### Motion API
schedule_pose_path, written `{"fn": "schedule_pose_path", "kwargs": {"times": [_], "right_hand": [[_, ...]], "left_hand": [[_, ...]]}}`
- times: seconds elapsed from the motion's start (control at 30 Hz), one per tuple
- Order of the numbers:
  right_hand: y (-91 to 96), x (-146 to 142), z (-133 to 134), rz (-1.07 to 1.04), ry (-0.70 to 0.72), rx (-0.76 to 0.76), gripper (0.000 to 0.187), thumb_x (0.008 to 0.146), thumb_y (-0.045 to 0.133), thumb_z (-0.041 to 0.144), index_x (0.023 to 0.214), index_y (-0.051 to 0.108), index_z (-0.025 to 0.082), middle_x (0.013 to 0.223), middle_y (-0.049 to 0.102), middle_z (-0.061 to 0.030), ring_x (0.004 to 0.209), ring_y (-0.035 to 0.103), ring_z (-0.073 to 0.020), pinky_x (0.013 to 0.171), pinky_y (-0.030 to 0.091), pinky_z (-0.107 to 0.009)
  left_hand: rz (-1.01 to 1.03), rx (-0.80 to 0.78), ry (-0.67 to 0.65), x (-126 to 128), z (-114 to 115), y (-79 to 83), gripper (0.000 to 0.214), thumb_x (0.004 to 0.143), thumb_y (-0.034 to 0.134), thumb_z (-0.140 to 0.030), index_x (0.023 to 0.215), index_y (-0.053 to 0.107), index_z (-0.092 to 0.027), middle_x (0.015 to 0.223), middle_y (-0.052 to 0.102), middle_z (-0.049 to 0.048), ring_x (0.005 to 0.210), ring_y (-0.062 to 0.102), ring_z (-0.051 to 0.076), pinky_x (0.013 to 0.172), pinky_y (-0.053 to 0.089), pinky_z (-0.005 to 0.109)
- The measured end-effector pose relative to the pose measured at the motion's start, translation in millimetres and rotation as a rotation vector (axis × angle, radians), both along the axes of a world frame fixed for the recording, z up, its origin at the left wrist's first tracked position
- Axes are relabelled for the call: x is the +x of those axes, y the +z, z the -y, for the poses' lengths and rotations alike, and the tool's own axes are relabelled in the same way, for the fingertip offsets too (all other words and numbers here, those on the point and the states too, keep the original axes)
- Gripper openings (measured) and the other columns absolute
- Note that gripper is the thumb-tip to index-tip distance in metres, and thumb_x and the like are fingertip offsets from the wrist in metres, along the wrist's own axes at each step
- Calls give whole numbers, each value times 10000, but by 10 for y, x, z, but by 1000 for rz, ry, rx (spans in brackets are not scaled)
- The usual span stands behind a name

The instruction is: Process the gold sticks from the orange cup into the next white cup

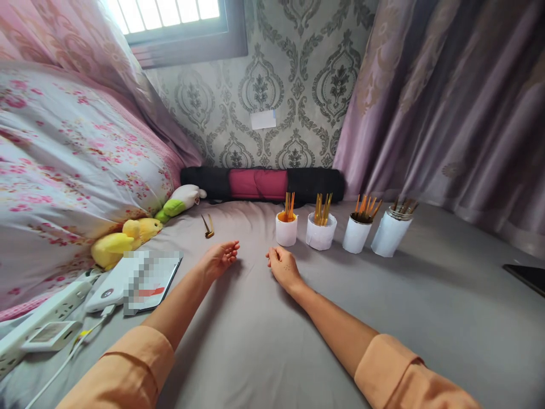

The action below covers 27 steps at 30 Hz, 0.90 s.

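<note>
My left hand (pixel 220 257) rests on the grey bedsheet (pixel 264 341), palm up, fingers loosely curled and apart, holding nothing. My right hand (pixel 283 266) lies beside it, back up, fingers curled under; nothing shows in it. Beyond my right hand stand several white paper-wrapped cups of coloured sticks: orange sticks in the nearest cup (pixel 286 228), yellow in the second (pixel 321 231), brownish-orange in the third (pixel 356 233), dark brown in a glass jar (pixel 390 232). Two loose sticks (pixel 208 225) lie on the sheet beyond my left hand.
A floral quilt (pixel 72 165) is heaped at the left with yellow (pixel 123 238) and green (pixel 179 204) plush toys. A phone (pixel 149 281), power bank (pixel 106 292) and power strip (pixel 38 318) lie at lower left. A black-and-red roll (pixel 259 184) lines the wall; curtains (pixel 447 102) hang at right.
</note>
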State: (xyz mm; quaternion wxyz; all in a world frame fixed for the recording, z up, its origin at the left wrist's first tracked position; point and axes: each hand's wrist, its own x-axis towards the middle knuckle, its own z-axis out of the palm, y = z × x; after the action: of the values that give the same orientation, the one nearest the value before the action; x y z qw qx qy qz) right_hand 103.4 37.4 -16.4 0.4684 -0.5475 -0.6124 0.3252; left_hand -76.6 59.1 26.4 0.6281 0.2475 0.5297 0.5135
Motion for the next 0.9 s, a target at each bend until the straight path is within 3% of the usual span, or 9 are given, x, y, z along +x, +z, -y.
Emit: {"fn": "schedule_pose_path", "kwargs": {"times": [0.27, 0.6, 0.73, 0.9], "right_hand": [[23, 9, 15, 1, 10, -11, 331, 840, 356, 367, 713, 587, 166, 555, 575, -10, 466, 478, -107, 456, 339, -206], [-20, 7, -9, -45, 30, -6, 351, 828, 365, 430, 697, 568, 175, 543, 539, 3, 458, 477, -109, 463, 358, -214], [-14, 4, -11, -57, 35, -13, 359, 823, 370, 451, 693, 564, 178, 539, 532, 3, 451, 465, -109, 448, 343, -212], [-4, 6, -2, -50, 36, -16, 355, 824, 371, 441, 699, 569, 174, 548, 540, -3, 450, 464, -109, 441, 334, -211]], "left_hand": [[-274, 96, 29, -104, -144, -39, 145, 624, 671, -111, 730, 574, -96, 629, 584, 39, 454, 505, 62, 406, 378, 160], [-812, 169, -2, -174, -249, -123, 57, 630, 600, -146, 681, 588, -123, 573, 584, 37, 468, 489, 99, 431, 345, 201], [-1052, 199, -23, -237, -334, -132, 73, 614, 572, -122, 663, 624, -136, 571, 597, 42, 567, 549, 149, 515, 365, 228], [-1300, 241, -20, -445, -450, -32, 116, 636, 546, -113, 679, 650, -140, 778, 659, 93, 786, 584, 209, 652, 380, 252]]}}
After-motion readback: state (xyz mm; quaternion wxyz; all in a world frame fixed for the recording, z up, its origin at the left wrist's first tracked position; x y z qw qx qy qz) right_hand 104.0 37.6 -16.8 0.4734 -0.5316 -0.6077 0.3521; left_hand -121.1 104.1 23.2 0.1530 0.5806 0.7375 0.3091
